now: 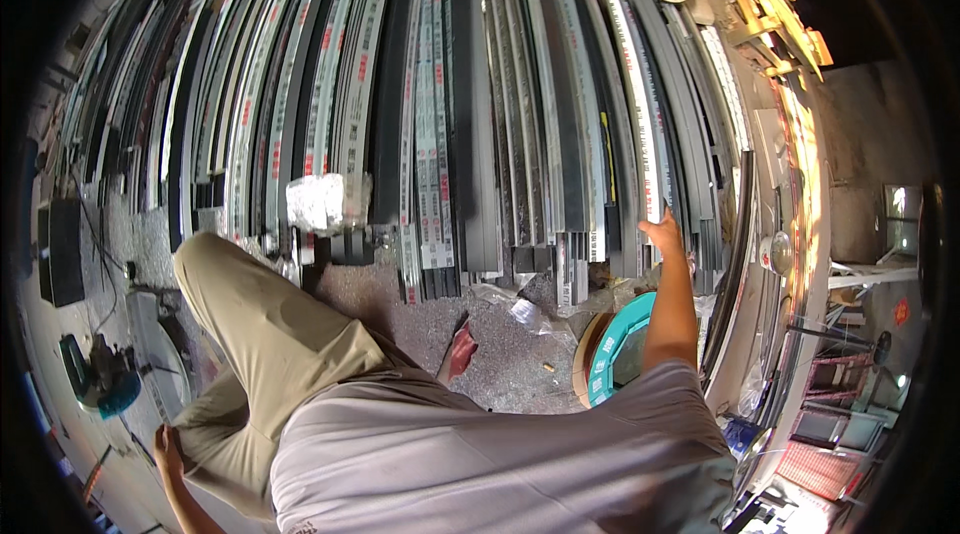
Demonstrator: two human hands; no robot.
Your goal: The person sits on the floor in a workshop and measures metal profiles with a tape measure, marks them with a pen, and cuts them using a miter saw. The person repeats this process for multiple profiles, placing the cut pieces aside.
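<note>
Our right hand (662, 231) grasps a white profile (641, 124); tugging could dislodge neighbouring strips (690, 129). Left hand (168, 449): we cannot tell.

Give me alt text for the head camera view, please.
A person's right hand touches the near end of a long white strip, among many long, mostly gray and black strips running side by side. The left hand is low beside tan trousers; a teal ring shows near the right arm.

Speckled grey floor (505, 381) with red scrap (460, 352), crumpled plastic (527, 314), teal ring (607, 346)
</note>
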